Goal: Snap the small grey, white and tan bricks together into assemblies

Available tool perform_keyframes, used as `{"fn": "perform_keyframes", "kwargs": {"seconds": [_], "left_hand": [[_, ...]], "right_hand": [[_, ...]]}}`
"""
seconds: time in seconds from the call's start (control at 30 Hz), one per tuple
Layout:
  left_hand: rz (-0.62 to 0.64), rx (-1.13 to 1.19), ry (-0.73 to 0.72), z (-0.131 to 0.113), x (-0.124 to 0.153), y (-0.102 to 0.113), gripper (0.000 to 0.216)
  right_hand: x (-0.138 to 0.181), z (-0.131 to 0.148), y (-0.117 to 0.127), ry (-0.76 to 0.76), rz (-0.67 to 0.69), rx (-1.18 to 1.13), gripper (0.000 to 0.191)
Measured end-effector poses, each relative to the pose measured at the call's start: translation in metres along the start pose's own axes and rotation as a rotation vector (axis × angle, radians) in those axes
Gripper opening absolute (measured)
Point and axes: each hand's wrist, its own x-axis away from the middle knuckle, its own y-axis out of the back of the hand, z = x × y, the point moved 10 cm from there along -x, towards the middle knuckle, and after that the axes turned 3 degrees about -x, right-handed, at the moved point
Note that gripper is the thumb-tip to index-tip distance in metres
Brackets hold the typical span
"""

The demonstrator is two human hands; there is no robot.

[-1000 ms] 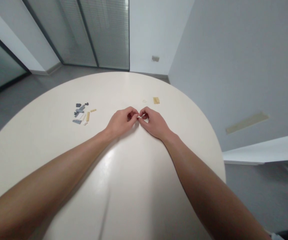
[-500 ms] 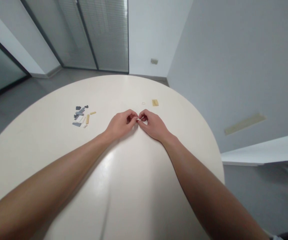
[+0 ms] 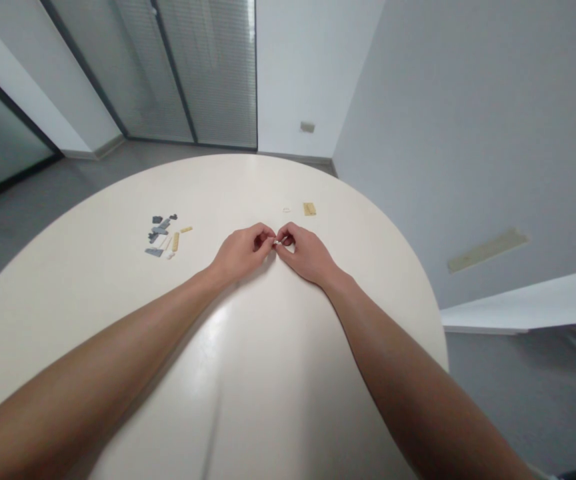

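My left hand (image 3: 242, 253) and my right hand (image 3: 304, 253) meet fingertip to fingertip over the middle of a round cream table (image 3: 248, 373). Both are closed in a pinch on one tiny white piece (image 3: 275, 243) held between them, just above the tabletop. The piece is too small to make out its shape. A tan flat brick (image 3: 309, 209) and a small white piece (image 3: 287, 210) lie a little beyond my right hand.
A cluster of small grey, white and tan bricks (image 3: 164, 235) lies on the table to the left of my hands. The table's edge curves close on the right, with grey floor below. Glass partitions with blinds (image 3: 188, 67) stand at the back.
My hands have stayed pinched together on the small white piece, with only slight finger shifts. The view has tilted a little, so everything sits lower in the picture.
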Motion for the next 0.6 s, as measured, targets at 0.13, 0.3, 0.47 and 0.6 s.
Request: {"fn": "perform_keyframes", "kwargs": {"seconds": [0.13,0.3,0.47,0.6], "left_hand": [[0.013,-0.03,0.007,-0.0013,-0.0002,-0.0003,0.024],[0.021,-0.04,0.004,-0.002,-0.0004,-0.0011,0.024],[0.024,-0.042,0.01,-0.0025,-0.0001,-0.001,0.023],[0.025,-0.044,0.004,-0.0029,0.0001,-0.001,0.024]], "right_hand": [[-0.0001,-0.0002,-0.0001,-0.001,-0.001,-0.001,0.01],[0.0002,0.0005,0.0004,-0.001,0.001,-0.007,0.01],[0.0002,0.0005,0.0009,0.004,-0.006,-0.006,0.009],[0.0001,0.0001,0.0003,0.004,-0.002,-0.004,0.009]]}}
